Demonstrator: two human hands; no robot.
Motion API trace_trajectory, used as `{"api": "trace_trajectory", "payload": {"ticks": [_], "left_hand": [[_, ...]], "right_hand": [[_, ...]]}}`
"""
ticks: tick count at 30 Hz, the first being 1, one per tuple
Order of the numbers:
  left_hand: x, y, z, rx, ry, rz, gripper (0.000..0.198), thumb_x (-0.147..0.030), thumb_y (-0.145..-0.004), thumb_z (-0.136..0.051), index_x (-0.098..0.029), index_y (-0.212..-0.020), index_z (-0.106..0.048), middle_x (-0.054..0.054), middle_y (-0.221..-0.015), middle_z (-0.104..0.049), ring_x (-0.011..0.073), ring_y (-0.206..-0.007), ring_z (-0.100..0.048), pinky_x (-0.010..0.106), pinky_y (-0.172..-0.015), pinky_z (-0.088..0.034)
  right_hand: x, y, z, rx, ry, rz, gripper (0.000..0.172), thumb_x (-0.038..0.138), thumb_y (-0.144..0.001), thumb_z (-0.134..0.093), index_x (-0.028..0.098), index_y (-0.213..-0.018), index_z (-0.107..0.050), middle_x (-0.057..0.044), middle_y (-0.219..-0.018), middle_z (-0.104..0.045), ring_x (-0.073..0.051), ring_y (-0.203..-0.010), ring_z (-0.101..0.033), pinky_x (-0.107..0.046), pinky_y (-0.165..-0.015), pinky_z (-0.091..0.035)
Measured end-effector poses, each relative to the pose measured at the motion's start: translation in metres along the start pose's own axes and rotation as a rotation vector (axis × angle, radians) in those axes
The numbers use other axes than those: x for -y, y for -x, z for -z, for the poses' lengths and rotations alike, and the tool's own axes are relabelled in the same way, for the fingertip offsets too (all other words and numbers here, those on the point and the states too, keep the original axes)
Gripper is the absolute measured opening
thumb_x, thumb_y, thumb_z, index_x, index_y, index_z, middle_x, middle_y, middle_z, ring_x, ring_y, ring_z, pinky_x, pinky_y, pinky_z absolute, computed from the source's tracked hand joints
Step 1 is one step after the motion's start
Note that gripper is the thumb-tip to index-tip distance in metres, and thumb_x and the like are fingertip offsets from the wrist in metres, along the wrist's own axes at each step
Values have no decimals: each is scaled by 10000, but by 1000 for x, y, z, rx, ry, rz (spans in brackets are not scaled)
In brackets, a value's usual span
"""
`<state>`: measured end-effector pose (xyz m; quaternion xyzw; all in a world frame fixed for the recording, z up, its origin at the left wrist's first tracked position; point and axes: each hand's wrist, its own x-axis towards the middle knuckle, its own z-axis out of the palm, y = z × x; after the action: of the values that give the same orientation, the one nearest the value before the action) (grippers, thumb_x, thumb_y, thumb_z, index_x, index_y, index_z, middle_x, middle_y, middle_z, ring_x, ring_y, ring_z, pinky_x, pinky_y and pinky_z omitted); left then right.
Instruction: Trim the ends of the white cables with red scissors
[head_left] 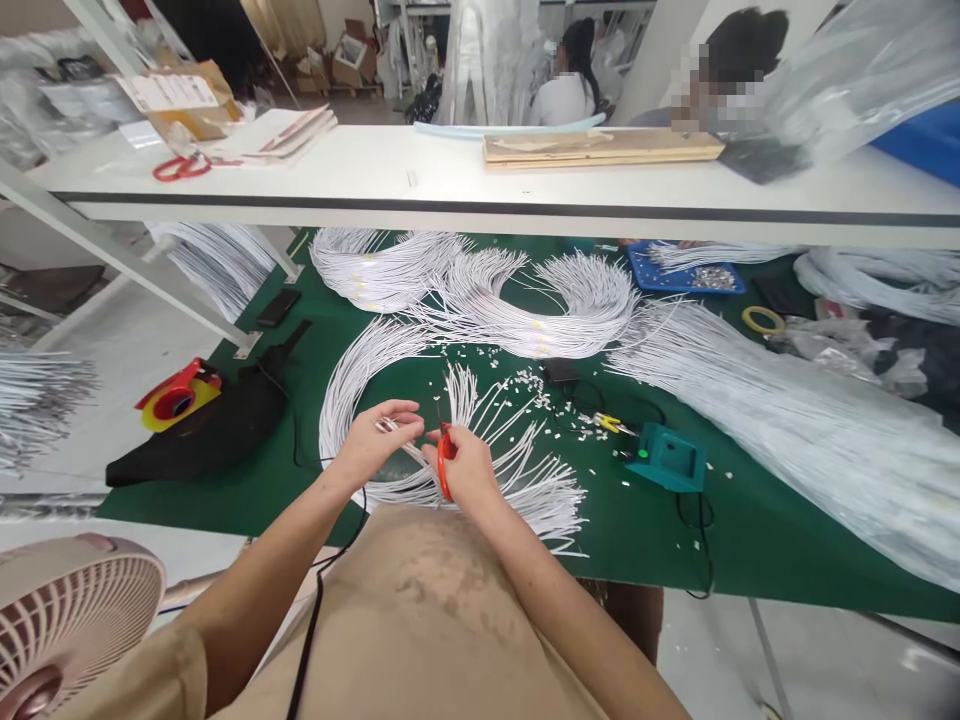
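Note:
My left hand [379, 432] pinches the end of a thin white cable [409, 455] just above the green table [660, 530]. My right hand [466, 462] is closed around small red-handled scissors [444, 462], with their tip next to the pinched cable end. Under both hands lies a curved bundle of white cables [375, 360] whose loose ends fan out to the right. Small white cut bits [525, 390] are scattered on the mat beyond my hands.
More white cable bundles [525, 300] lie across the table's far side, a large one [787, 420] at right. A teal box [670, 458], yellow-handled pliers [611, 423], a tape dispenser [178, 395] and a black bag [210, 425] lie nearby. A white shelf [450, 185] spans above. A fan [67, 620] stands lower left. Two people sit behind.

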<state>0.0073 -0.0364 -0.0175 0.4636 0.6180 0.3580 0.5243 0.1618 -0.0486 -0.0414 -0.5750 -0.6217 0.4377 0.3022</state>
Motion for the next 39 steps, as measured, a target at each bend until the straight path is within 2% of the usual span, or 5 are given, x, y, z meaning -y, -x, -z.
{"api": "trace_trajectory", "payload": {"ticks": [12,22,30,35,39], "left_hand": [[11,1,-16,168,240,53,383,-358,-616,-710,-133,-912,-618,100,-893,-674,218,-868,-625,377,-844,-453],[10,5,-23,86,382,93,326,-381,-684,-657,-158,-915,-601,28,-781,-617,124,-730,-588,298,-782,-463],[2,14,-24,154,333,93,284,-386,-723,-617,-167,-902,-599,25,-773,-597,115,-713,-559,254,-696,-456],[2,14,-21,119,325,108,297,-379,-719,-624,-161,-917,-592,40,-808,-600,117,-721,-552,249,-696,-458],[0,11,-22,102,302,131,322,-376,-702,-643,-156,-931,-593,38,-803,-600,119,-727,-562,261,-714,-471]], "right_hand": [[-22,1,-10,-62,5,-58,277,427,-696,-579,173,-586,-586,16,-562,-544,-102,-537,-433,-205,-489,-297],[-6,-10,11,-345,-224,-19,255,387,-771,-497,174,-809,-632,-18,-761,-620,-133,-680,-541,-242,-658,-415],[-24,-31,6,-298,48,-28,212,374,-729,-563,184,-803,-621,-45,-842,-619,-154,-744,-559,-263,-683,-409],[-30,-22,0,-219,-140,-97,260,411,-747,-532,172,-757,-634,-23,-756,-630,-132,-691,-553,-235,-646,-404],[-37,-8,-9,-6,-367,-169,322,446,-742,-520,157,-729,-661,17,-598,-588,-98,-559,-503,-200,-541,-371]]}}
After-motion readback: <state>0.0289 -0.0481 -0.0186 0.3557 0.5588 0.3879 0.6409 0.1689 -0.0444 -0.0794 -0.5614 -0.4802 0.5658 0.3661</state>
